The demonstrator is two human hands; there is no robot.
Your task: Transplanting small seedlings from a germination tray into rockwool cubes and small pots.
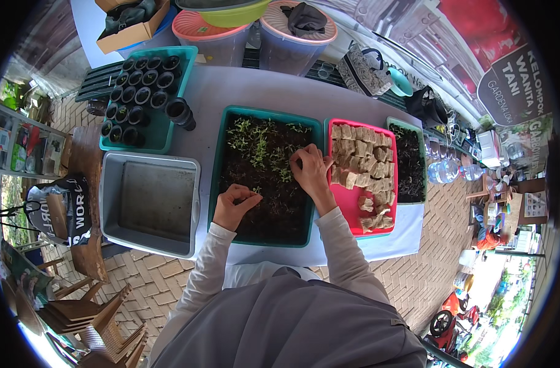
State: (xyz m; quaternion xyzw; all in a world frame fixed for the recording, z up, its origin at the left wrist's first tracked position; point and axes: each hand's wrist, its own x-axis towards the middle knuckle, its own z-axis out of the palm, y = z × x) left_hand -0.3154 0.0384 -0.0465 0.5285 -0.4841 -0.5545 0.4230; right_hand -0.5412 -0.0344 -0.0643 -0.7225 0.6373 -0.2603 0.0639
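Observation:
A green tray (320, 138) of dark soil lies before me, with small green seedlings (250, 138) in its upper half. Over its lower left part is my left hand (236, 207), thumb and forefinger pinched on a small seedling (257, 189). My right hand (310, 171) hovers at the tray's right side beside the seedlings, its fingers bent; whether anything is between them cannot be told. Just right of that hand, a red tray (344, 202) holds rows of brownish fibrous plugs (365, 161), a few lying apart near its lower end.
An empty grey basin (155, 198) stands at the left. Behind it, a green tray (181, 69) holds several black pots (141, 95), with stacked pots (179, 112) beside it. A narrow soil tray (409, 161) lies far right. Lidded plastic bins (298, 46) stand beyond the table.

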